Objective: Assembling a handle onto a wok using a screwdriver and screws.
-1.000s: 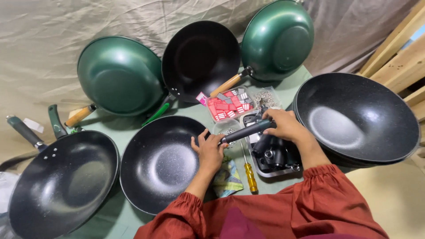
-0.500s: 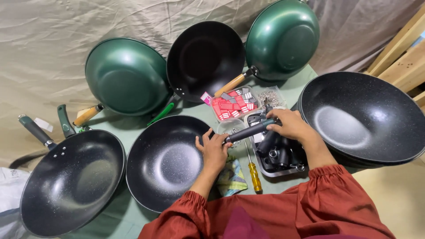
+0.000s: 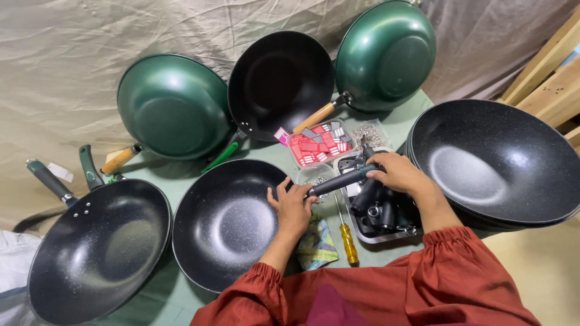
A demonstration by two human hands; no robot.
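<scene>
- Sitting flat on the green table (image 3: 181, 290), the handleless black pan (image 3: 226, 223) is the biggest piece in play; stiff metal, looks fairly heavy, slick speckled coating inside, so the rim is the safest place to take it.
- Left hand (image 3: 293, 208) rests on that pan's right rim, fingers spread and curled lightly over the edge, steadying more than gripping.
- Right hand (image 3: 402, 175) is closed around the far end of the black handle (image 3: 338, 181), fingers wrapped; thumb side hidden, so tightness can't be told.
- Handle is rigid, light, probably a grippy plastic; its near end meets the pan rim just beside the left fingers. Best held at mid-length or the butt end, as it is here.
- Metal tray (image 3: 386, 235) of more black handles lies under the right hand.
- Yellow screwdriver (image 3: 347, 238) lies between tray and pan, untouched.
- Small screws bag (image 3: 370, 134) sits behind the tray; tiny, easy to scatter.
</scene>
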